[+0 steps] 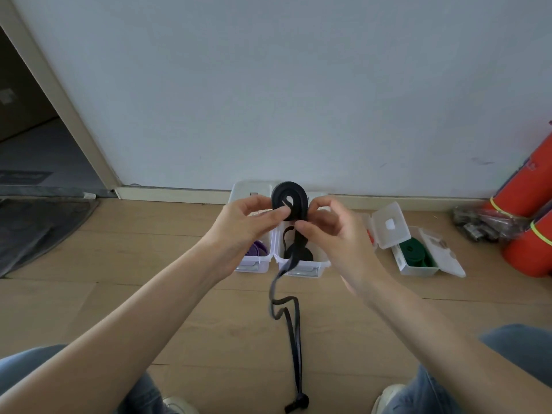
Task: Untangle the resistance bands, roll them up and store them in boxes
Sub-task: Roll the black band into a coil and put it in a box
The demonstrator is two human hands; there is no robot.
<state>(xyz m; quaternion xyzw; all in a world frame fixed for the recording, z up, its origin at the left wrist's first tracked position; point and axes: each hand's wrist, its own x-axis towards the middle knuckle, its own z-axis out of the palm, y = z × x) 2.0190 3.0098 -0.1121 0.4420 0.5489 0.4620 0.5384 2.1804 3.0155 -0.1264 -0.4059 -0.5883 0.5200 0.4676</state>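
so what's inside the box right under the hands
A black band lies coiled in the clear box below the hands. The band being rolled hangs in front of it, and the hands cover the box's far end, so anything there is hidden.

Plain pale wall [298,85], cream baseboard [173,194] along its foot. Light wood plank floor [179,324]. Open doorway [27,138] at left (dim beyond), dark mat [33,228] beside it. Orange rolled mats [525,234] far right. Soft, even daylight.
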